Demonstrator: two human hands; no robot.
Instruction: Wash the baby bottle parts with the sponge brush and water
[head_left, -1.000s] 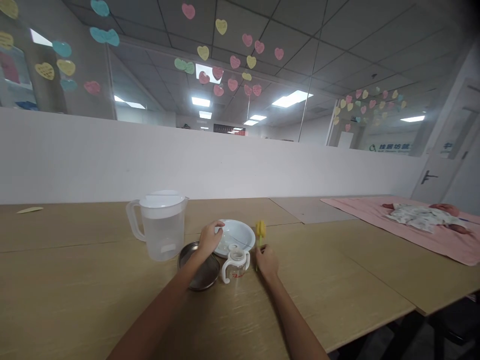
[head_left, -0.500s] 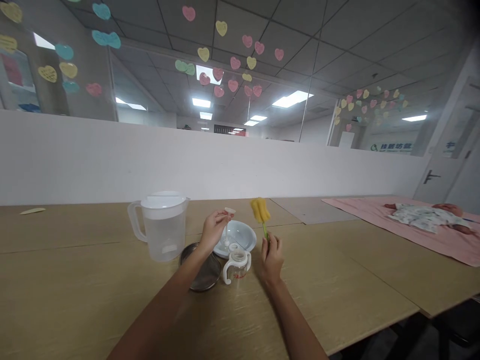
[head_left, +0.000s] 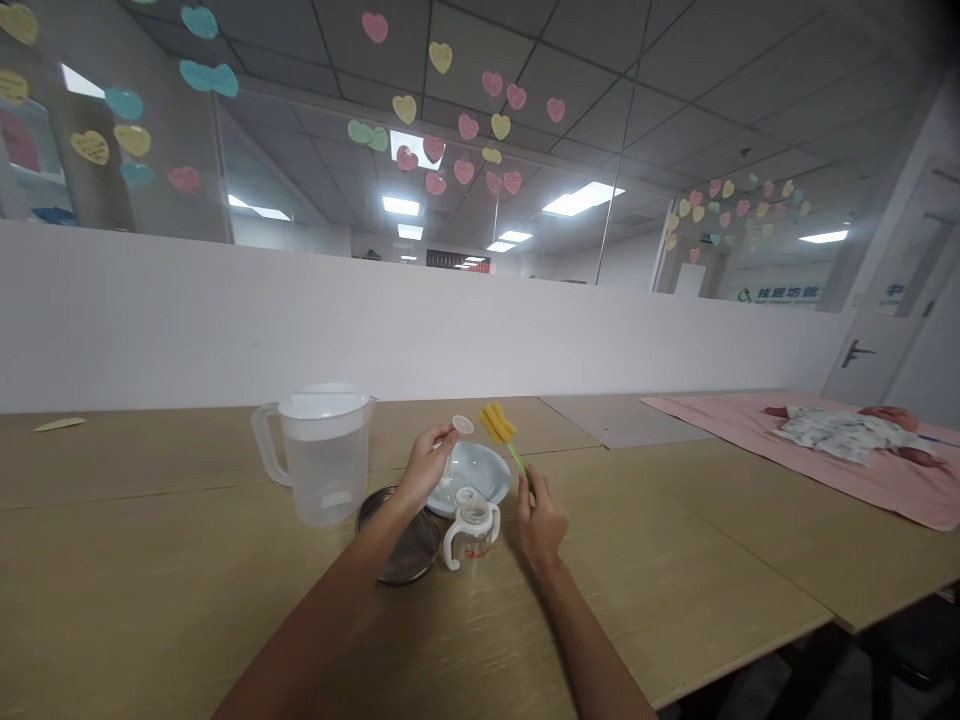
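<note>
My left hand (head_left: 424, 466) pinches a small clear bottle teat (head_left: 461, 426) and holds it up above the white bowl (head_left: 491, 472). My right hand (head_left: 538, 515) is closed round the green stem of a yellow sponge brush (head_left: 496, 422), whose head tilts left and almost touches the teat. A clear baby bottle with white handles (head_left: 469, 533) stands open on the wooden table between both hands. A steel dish (head_left: 405, 545) lies just left of the bottle, under my left wrist.
A clear plastic pitcher (head_left: 324, 452) stands left of the bowl. At the far right a baby doll (head_left: 847, 432) lies on a pink cloth (head_left: 885, 478). A white partition wall (head_left: 225, 320) runs behind the table (head_left: 150, 560). The table's front edge drops off at the lower right.
My left hand lifted the teat out of the bowl. My right hand raised the sponge brush off the table and then tilted its head left toward the teat.
</note>
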